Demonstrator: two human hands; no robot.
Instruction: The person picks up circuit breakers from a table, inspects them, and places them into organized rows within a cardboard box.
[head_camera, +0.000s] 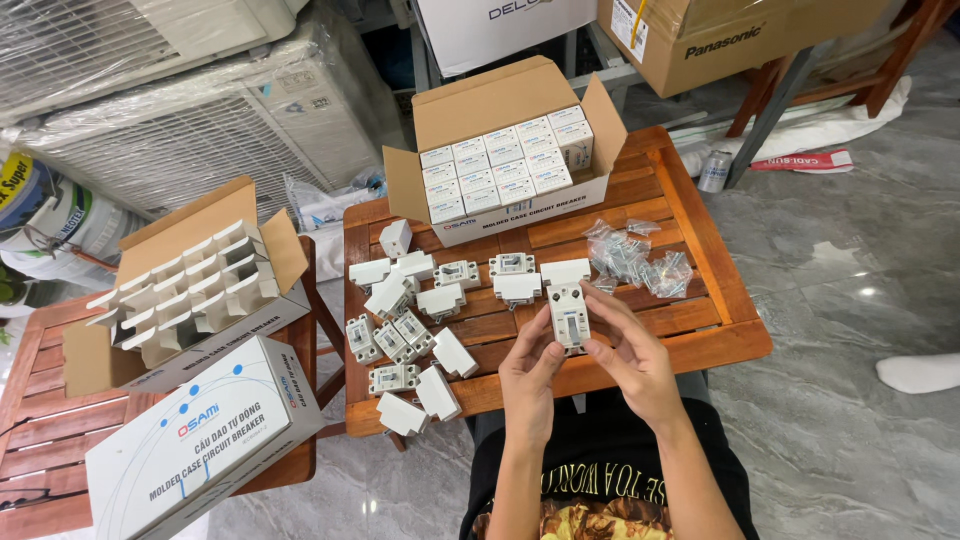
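Above the near edge of a small wooden table (700, 330), a left hand (528, 372) and right hand (632, 362) together pinch a white circuit breaker (569, 316) held upright, long axis pointing away, fingers closed on both its sides.

Three cartons (505, 150), two tables (700, 330)

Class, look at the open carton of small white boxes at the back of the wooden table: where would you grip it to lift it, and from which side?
Probably grip the carton by its two short side walls, one hand on each, low under the splayed flaps. It is wide, open-topped and packed with small boxes, so the flaps give no firm hold.
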